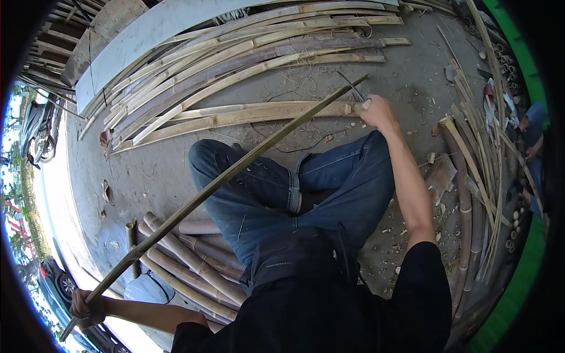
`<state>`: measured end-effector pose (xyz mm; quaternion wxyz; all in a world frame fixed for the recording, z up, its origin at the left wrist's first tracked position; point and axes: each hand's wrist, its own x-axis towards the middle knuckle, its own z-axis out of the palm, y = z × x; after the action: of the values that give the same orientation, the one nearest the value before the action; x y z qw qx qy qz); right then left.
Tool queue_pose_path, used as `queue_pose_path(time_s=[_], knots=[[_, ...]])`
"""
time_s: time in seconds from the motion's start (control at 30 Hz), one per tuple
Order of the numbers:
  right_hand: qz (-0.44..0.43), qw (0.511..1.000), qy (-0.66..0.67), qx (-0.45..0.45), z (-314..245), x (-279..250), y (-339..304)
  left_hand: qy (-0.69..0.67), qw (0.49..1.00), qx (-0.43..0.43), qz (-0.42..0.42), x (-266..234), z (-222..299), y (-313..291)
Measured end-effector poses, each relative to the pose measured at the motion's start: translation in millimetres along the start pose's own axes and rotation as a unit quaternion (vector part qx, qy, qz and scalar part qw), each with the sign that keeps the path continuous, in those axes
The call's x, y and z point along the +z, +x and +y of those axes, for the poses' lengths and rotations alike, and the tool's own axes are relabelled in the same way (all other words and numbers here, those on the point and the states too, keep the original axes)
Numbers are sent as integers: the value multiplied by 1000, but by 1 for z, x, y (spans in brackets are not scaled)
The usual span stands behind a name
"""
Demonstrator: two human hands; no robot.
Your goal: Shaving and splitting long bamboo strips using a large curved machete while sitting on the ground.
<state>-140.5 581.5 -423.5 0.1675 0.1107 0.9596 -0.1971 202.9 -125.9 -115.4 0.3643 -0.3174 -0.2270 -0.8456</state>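
My left hand is stretched out far to the lower left, closed around one end of a long thin bamboo strip. The strip runs diagonally across my crossed legs in blue jeans up to its far tip near my right hand. My right hand reaches forward past my knee and grips the end of a split bamboo slat lying on the concrete floor. A thin dark blade-like piece shows just above that hand; I cannot tell whether the hand holds it.
Several split bamboo slats fan across the floor ahead. Round bamboo poles lie under my left side. More poles and strips pile at the right, beside another person's leg. Parked vehicles stand far left.
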Motion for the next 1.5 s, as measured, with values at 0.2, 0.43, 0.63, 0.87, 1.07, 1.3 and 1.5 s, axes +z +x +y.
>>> queue_pose_path(time_s=[0.2,0.43,0.63,0.87,1.07,1.3,1.5], knots=[[-54,974,45,-215,-87,-15,-135,-76,995,-19,-68,-4,3,11],[-2,997,-67,-26,18,-12,-26,-108,985,-46,-130,17,-24,7],[-73,978,32,-193,-82,-16,-140,-90,987,-20,-130,15,-10,6],[39,996,5,-81,-33,31,-27,2,999,28,-16,-7,-2,1],[-99,950,-217,199,92,-5,74,-40,999,22,-22,-27,4,-25],[-19,820,571,32,27,11,-42,-128,990,38,-51,-2,-49,-32],[-52,633,768,-82,-74,-2,-123,-285,953,-17,-102,-37,-187,-17]])
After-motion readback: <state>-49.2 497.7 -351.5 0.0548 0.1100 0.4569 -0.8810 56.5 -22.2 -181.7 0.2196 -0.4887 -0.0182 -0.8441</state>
